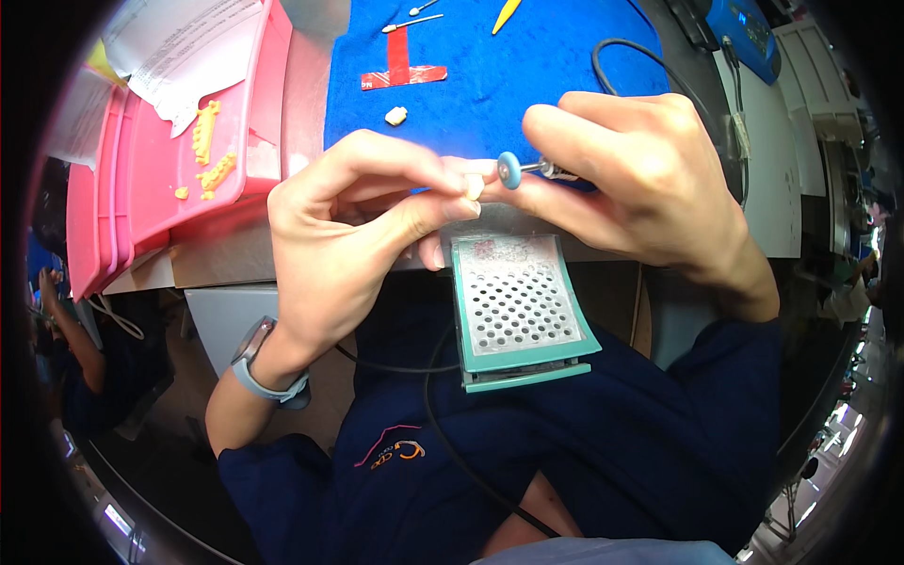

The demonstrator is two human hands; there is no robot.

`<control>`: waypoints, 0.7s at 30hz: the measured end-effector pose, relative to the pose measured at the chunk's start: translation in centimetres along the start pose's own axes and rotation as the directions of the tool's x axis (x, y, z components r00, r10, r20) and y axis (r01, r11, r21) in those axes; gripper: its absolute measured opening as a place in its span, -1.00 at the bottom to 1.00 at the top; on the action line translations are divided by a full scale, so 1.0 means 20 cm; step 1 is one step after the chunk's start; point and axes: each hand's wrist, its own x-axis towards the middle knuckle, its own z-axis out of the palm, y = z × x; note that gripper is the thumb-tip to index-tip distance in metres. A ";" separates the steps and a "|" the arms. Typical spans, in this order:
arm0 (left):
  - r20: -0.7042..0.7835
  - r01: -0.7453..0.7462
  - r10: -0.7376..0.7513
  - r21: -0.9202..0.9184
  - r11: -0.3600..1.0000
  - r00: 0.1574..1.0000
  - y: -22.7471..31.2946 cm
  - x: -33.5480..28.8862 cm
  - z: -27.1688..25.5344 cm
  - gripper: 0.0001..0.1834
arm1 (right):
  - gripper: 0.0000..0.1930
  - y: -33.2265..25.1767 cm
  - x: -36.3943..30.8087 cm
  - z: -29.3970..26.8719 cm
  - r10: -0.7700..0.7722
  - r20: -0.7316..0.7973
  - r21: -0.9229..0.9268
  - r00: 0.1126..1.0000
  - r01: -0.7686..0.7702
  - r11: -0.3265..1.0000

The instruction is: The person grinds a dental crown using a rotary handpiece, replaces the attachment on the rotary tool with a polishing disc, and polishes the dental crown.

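Observation:
Between the thumb and fingertips of my left hand (344, 221) is a small cream tooth-like piece (475, 185), partly covered by the fingers. My right hand (650, 169) is closed around a rotary handpiece (557, 171), its body mostly hidden in the palm. A blue grinding wheel (509, 170) on the handpiece's tip points left, close beside the piece; whether they touch I cannot tell. Both hands meet at the bench edge, above a green-framed perforated metal dust grille (523, 301). Another cream tooth-like piece (395, 116) lies on the blue cloth (565, 56) beyond.
On the cloth are crossed red tape strips (400, 71), two shanked burs (412, 24) and a yellow tool (507, 15). Pink trays (151, 202) at left hold papers (179, 66) and orange pieces (204, 137). A blue control unit (744, 38) and cables stand far right.

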 end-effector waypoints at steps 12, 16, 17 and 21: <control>-0.033 0.031 -0.025 0.180 0.983 0.999 0.03 0.01 0.02 -0.73 | -0.76 0.02 0.02 0.03 -0.038 -0.118 0.052 0.992 0.045 0.998; -0.027 0.134 -0.131 0.219 0.967 0.991 0.04 0.00 0.00 -0.71 | -0.75 -0.01 0.02 0.02 -0.017 -0.082 0.013 0.997 0.018 1.000; -0.029 0.135 -0.132 0.221 0.966 0.991 0.04 0.00 0.00 -0.71 | -0.76 0.00 0.02 0.02 -0.023 -0.086 0.015 0.996 0.025 1.000; -0.013 0.060 -0.058 0.267 0.962 0.998 0.03 0.01 0.01 -0.73 | -0.76 0.00 0.03 0.03 -0.032 -0.112 0.033 0.993 0.036 0.999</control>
